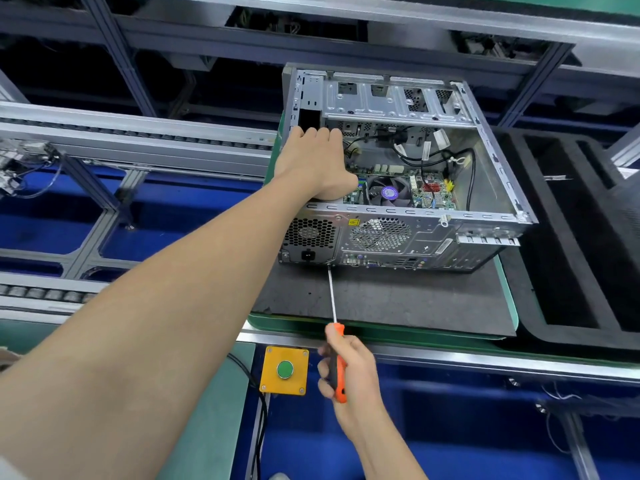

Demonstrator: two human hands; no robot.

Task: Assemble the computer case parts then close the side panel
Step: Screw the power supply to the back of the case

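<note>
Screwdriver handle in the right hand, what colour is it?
Orange with a black strip; the long steel-shafted screwdriver shows best in the head view.

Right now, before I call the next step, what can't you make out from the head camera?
Head view only:
- Part under the left hand inside the open silver metal computer case: covered by the hand itself.
- Tip of the orange-handled screwdriver in the right hand, at the case's rear: too small to show any screw.
- Black foam tray on the right: cut off by the frame edge.
</note>
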